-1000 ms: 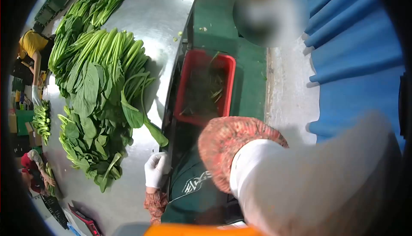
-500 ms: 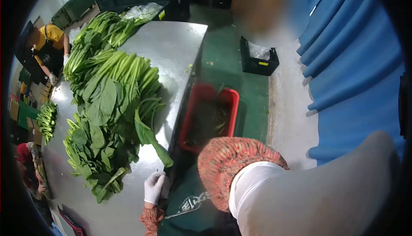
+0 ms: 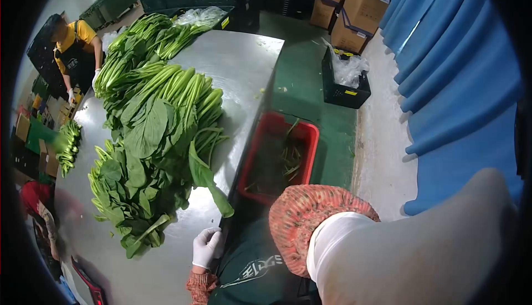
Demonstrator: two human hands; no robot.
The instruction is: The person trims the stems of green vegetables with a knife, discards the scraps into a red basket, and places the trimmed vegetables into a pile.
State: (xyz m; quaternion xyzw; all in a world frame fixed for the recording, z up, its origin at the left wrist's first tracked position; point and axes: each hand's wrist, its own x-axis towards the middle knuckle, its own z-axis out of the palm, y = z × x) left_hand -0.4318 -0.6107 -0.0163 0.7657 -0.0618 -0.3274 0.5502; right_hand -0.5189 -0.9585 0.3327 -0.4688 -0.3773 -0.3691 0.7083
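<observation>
My left hand (image 3: pixel 206 249), in a white glove, rests at the near edge of the metal table (image 3: pixel 252 55). Its fingers are curled closed; whatever they might hold is too small to make out. Just beyond it, a loose leafy stalk (image 3: pixel 209 186) lies toward the table edge, beside a large heap of leafy greens (image 3: pixel 155 122). My right hand (image 3: pixel 410 260), also gloved, looms very large and blurred close to the camera at the lower right, below a knitted sleeve (image 3: pixel 321 224). Its fingers are not visible.
A red bin (image 3: pixel 313 150) with plant scraps stands on the floor by the table. A dark crate (image 3: pixel 346 95) with plastic, cardboard boxes (image 3: pixel 363 8) and a blue curtain (image 3: pixel 454 83) are at the right. Two people (image 3: pixel 77 50) work across the table, near smaller greens (image 3: pixel 68 147).
The view has shifted slightly, so the table, greens and bin appear further right. My left hand stays at the table edge, and my right hand remains close to the camera.
</observation>
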